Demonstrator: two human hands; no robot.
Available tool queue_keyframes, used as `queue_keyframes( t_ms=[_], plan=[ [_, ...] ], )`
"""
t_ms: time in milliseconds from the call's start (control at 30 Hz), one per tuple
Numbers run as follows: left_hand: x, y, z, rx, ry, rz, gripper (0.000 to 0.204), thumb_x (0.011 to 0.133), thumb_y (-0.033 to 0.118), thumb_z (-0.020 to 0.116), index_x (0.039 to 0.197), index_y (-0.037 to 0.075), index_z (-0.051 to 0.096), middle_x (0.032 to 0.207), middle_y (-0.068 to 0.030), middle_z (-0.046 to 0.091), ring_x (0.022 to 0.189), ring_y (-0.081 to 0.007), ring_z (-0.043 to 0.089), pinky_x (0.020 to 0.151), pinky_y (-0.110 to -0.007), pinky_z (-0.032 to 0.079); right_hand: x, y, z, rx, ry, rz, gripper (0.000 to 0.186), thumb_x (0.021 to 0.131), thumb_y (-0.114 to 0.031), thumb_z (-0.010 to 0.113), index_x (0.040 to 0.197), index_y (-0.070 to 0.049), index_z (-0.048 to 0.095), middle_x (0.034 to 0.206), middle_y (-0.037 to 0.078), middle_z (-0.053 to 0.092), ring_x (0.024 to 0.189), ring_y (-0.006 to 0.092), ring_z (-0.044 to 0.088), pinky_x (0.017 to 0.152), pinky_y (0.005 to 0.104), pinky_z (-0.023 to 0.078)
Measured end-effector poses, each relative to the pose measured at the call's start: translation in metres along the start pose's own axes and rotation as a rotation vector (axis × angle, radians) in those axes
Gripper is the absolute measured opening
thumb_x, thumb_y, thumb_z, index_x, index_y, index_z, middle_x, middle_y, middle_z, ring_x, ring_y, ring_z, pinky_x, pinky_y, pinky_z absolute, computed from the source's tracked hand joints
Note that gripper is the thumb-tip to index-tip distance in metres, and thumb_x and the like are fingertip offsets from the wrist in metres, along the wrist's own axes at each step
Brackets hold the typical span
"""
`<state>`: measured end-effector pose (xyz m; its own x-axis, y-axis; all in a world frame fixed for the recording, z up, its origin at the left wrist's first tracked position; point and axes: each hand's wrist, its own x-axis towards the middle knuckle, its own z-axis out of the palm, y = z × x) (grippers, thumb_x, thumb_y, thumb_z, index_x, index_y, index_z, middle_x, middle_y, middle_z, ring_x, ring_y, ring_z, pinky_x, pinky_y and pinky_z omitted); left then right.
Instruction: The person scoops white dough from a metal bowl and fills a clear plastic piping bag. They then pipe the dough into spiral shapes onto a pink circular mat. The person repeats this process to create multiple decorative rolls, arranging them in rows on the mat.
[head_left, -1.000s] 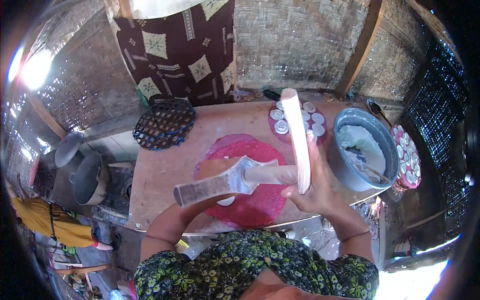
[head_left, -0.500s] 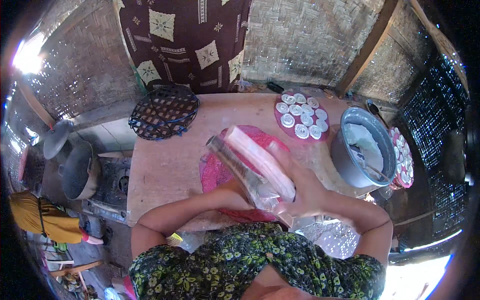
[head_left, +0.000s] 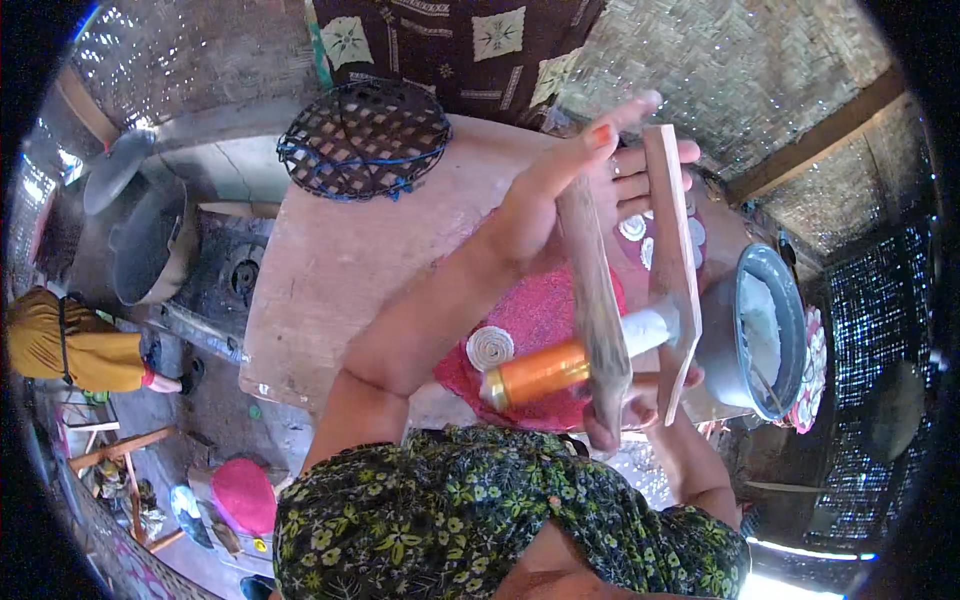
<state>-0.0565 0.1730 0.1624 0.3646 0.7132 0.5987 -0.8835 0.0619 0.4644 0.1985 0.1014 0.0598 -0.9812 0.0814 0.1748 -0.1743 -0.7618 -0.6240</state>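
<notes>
In front of my chest is a hand press with two wooden bars standing apart. Between and across them runs an orange cylinder with a white plunger. My left hand lies behind the far ends of the bars, its fingers stretched out and touching the wood. Near the bars' lower ends, my right hand is closed around the press, partly hidden by it. Beneath lies a round pink mat, bearing one pale dough spiral.
Several white spirals sit on another mat at the back right. Beside it stands a grey pot holding a white mass. A dark woven basket is at the table's far left. A blackened wok stands by the stove.
The bars, close together before, are now spread, showing the orange cylinder. My left hand has moved up to their far ends and its fingers have straightened. The view has shifted.
</notes>
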Motion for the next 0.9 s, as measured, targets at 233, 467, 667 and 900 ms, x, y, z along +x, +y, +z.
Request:
queue_keyframes(
  t_ms=[233, 467, 667, 900],
  plan=[
    [-0.025, -0.038, -0.178, -0.39, 0.289, -0.065, 0.05, 0.091, 0.041, 0.043, 0.121, 0.002, 0.054, 0.116, -0.0198, 0.059, 0.113, -0.0375, 0.053, 0.103, -0.048, 0.036, 0.009, -0.036, -0.049, -0.066, 0.522, 0.176, 0.101, 0.078, -0.072, 0.045, 0.138, 0.006, 0.026, 0.119, 0.026, 0.053, 0.102, 0.0329, 0.06, 0.087, 0.041, 0.049],
    [-0.075, -0.062, -0.204, -0.476, 0.597, 0.293, 0.036, 0.091, 0.039, 0.046, 0.103, 0.007, 0.054, 0.094, -0.0127, 0.058, 0.089, -0.0292, 0.056, 0.081, -0.04, 0.047, 0.033, -0.053, -0.074, -0.323, 0.942, 0.429, 0.065, 0.092, -0.048, 0.044, 0.125, 0.008, 0.042, 0.096, 0.029, 0.063, 0.082, 0.0361, 0.067, 0.067, 0.0395, 0.057],
    [-0.069, -0.049, -0.202, -0.508, 0.621, 0.331, 0.036, 0.092, 0.04, 0.041, 0.101, 0.007, 0.052, 0.09, -0.0122, 0.056, 0.086, -0.0287, 0.053, 0.079, -0.04, 0.047, 0.057, -0.068, -0.031, -0.443, 1.048, 0.418, 0.059, 0.09, -0.05, 0.047, 0.117, 0.002, 0.051, 0.09, 0.015, 0.065, 0.072, 0.0224, 0.066, 0.059, 0.0323, 0.054],
    [-0.053, -0.03, -0.187, -0.38, 0.6, 0.294, 0.066, 0.084, 0.068, 0.04, 0.091, 0.005, 0.06, 0.09, -0.0123, 0.059, 0.089, -0.0291, 0.056, 0.081, -0.04, 0.047, 0.067, -0.076, -0.013, -0.666, 1.04, 0.419, 0.053, 0.09, -0.047, 0.048, 0.102, 0.003, 0.062, 0.08, 0.011, 0.066, 0.066, 0.0174, 0.064, 0.057, 0.028, 0.05]
  ],
)
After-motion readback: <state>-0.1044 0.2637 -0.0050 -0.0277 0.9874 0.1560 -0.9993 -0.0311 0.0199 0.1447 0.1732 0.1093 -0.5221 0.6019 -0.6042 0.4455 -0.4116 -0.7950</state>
